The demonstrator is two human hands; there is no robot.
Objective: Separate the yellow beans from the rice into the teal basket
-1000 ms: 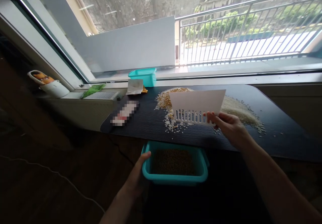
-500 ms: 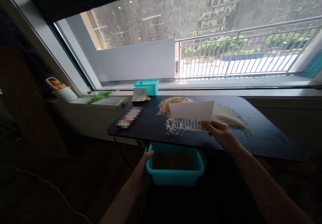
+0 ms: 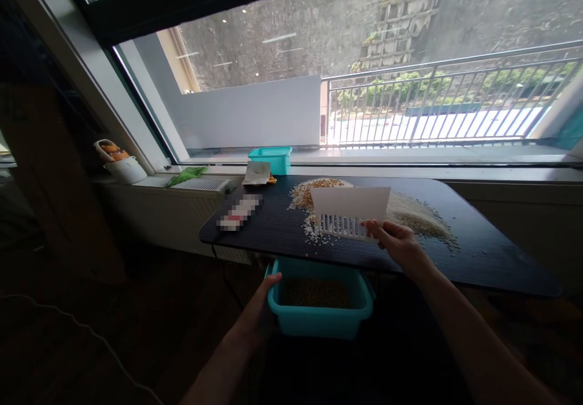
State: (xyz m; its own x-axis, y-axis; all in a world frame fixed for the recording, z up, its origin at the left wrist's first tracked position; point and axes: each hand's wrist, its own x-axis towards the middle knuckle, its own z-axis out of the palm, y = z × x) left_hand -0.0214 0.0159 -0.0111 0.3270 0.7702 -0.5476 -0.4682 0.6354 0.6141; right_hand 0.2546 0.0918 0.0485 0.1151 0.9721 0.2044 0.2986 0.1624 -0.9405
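My right hand point(image 3: 398, 244) grips the lower right corner of a white slotted scraper card point(image 3: 350, 209), held upright on the dark table point(image 3: 483, 253) with its slots down among mixed grains. A heap of yellow grains point(image 3: 314, 187) lies behind the card and a spread of white rice point(image 3: 416, 217) to its right. My left hand point(image 3: 260, 305) holds the left rim of a teal bin point(image 3: 319, 323) below the table's front edge. Brownish grains fill the bin's bottom.
A second teal bin point(image 3: 272, 157) stands on the sill by the window, with a pale packet point(image 3: 256, 173) in front of it. A blurred flat item point(image 3: 239, 212) lies on the table's left. A white pot point(image 3: 122, 167) and a green bag point(image 3: 184, 176) rest on the left ledge.
The view has pulled back and tilted up, so table and bin look smaller. The card and both hands keep their places relative to the grains and the bin.
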